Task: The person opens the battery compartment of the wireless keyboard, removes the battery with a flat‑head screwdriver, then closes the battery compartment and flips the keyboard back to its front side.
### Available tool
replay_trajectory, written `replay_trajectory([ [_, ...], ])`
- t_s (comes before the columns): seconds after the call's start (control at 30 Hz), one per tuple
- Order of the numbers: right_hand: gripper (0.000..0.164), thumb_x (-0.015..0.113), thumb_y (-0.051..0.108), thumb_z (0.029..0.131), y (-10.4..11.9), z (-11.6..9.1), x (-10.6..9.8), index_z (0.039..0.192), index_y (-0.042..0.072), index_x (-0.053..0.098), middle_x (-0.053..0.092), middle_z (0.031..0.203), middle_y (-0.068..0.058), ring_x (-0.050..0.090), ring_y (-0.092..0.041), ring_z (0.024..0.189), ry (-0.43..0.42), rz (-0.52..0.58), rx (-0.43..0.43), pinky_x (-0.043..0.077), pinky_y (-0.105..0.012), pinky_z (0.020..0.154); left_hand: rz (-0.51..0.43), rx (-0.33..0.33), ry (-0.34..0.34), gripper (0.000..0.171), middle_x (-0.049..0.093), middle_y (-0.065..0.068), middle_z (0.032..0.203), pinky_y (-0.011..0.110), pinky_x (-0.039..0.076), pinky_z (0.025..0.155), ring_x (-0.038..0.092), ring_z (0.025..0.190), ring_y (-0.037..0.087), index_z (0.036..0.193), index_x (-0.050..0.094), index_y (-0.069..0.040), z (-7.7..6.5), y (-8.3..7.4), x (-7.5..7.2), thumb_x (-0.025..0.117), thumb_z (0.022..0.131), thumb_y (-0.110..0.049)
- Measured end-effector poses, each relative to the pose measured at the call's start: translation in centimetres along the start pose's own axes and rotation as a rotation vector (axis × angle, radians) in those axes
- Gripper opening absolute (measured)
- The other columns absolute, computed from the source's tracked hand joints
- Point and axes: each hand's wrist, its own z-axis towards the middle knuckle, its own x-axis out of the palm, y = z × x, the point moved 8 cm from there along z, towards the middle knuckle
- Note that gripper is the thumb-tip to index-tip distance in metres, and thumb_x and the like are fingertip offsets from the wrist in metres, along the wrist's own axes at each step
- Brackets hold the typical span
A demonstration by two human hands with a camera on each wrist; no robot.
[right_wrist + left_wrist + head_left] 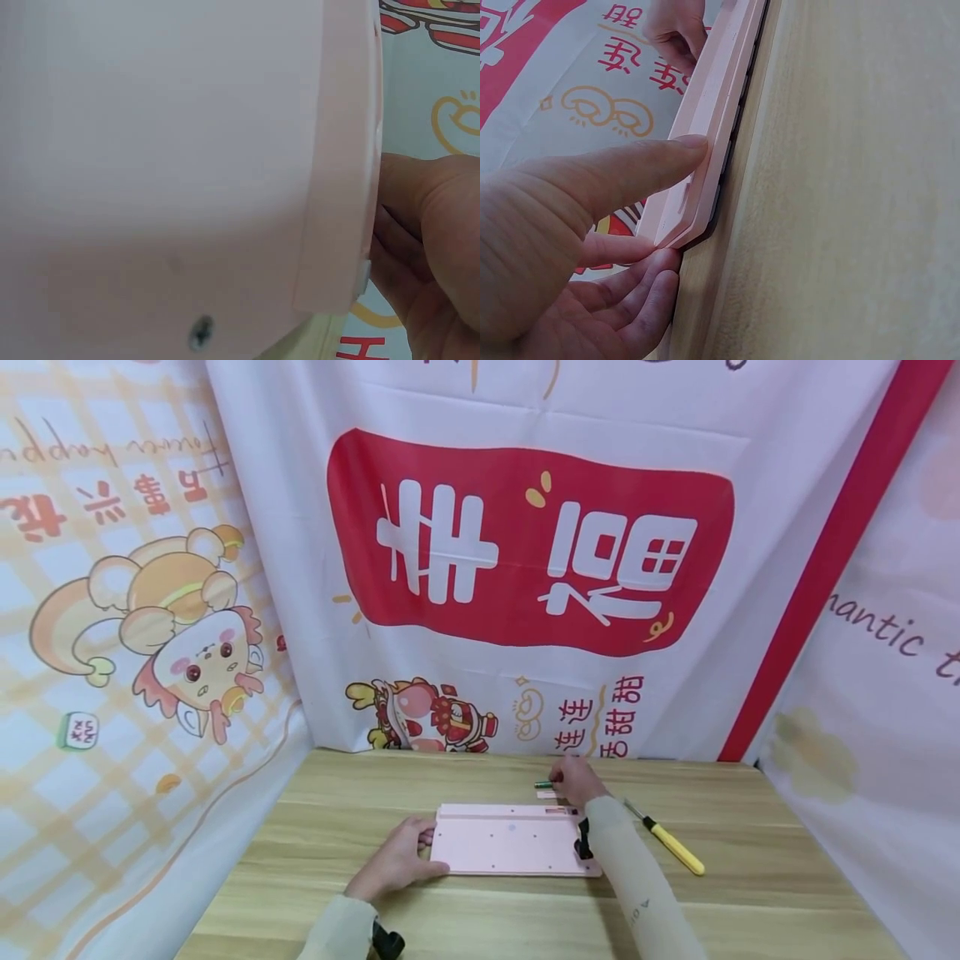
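Note:
A pink keyboard [517,847] lies face down on the wooden table, small screws dotting its underside and dark keys peeking out below it in the left wrist view. My left hand [401,860] grips its left end, thumb [652,169] on the upper side and fingers curled at the corner. At the far right edge is the battery slot [558,811], with a reddish label or cell in it. Just beyond, my right hand [579,783] pinches the end of a green battery [542,785]. In the right wrist view the keyboard hides those fingertips.
A small pale pink cover [547,794] lies between the battery and the keyboard. To the right rests a screwdriver [675,847] with a yellow handle. Printed cloth [525,660] hangs along the table's back edge and both sides.

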Motion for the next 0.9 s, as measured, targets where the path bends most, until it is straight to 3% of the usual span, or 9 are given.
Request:
replay_trajectory([
  [0.23, 0.014, 0.077, 0.005, 0.094, 0.7, -0.3, -1.1, 0.107, 0.005, 0.08, 0.075, 0.095, -0.002, 0.067, -0.014, 0.085, 0.006, -0.005, -0.038, 0.063, -0.033, 0.08, -0.004, -0.007, -0.01, 0.083, 0.061, 0.009, 0.123, 0.048, 0.057, 0.103, 0.059, 0.109, 0.021, 0.144, 0.058, 0.003, -0.2, 0.0, -0.1, 0.096, 0.077, -0.027],
  [0.47, 0.011, 0.08, 0.007, 0.091, 0.7, -1.2, -2.6, 0.102, 0.006, 0.08, 0.073, 0.094, -0.001, 0.065, -0.014, 0.084, 0.032, -0.038, -0.064, 0.062, -0.036, 0.082, 0.001, -0.002, -0.007, 0.082, 0.061, 0.01, 0.125, 0.049, 0.057, 0.104, 0.06, 0.11, 0.021, 0.145, 0.058, 0.002, -0.1, -0.1, -0.1, 0.095, 0.078, -0.028],
  [0.7, 0.017, 0.085, 0.01, 0.086, -0.6, -1.4, -1.9, 0.103, 0.013, 0.08, 0.074, 0.093, 0.004, 0.066, -0.012, 0.087, 0.051, -0.045, -0.03, 0.062, -0.036, 0.086, 0.014, 0.0, -0.002, 0.084, 0.06, 0.009, 0.124, 0.048, 0.057, 0.104, 0.06, 0.11, 0.02, 0.145, 0.058, 0.001, 0.1, 0.2, -0.1, 0.095, 0.078, -0.031],
  [0.9, 0.01, 0.084, 0.01, 0.088, -0.9, -1.5, -1.3, 0.097, 0.013, 0.08, 0.072, 0.089, 0.004, 0.064, -0.011, 0.082, 0.039, -0.034, -0.062, 0.06, -0.034, 0.079, 0.009, 0.002, 0.01, 0.086, 0.06, 0.009, 0.126, 0.047, 0.057, 0.105, 0.06, 0.111, 0.02, 0.146, 0.056, 0.002, 0.1, 0.4, 0.1, 0.095, 0.078, -0.032],
])
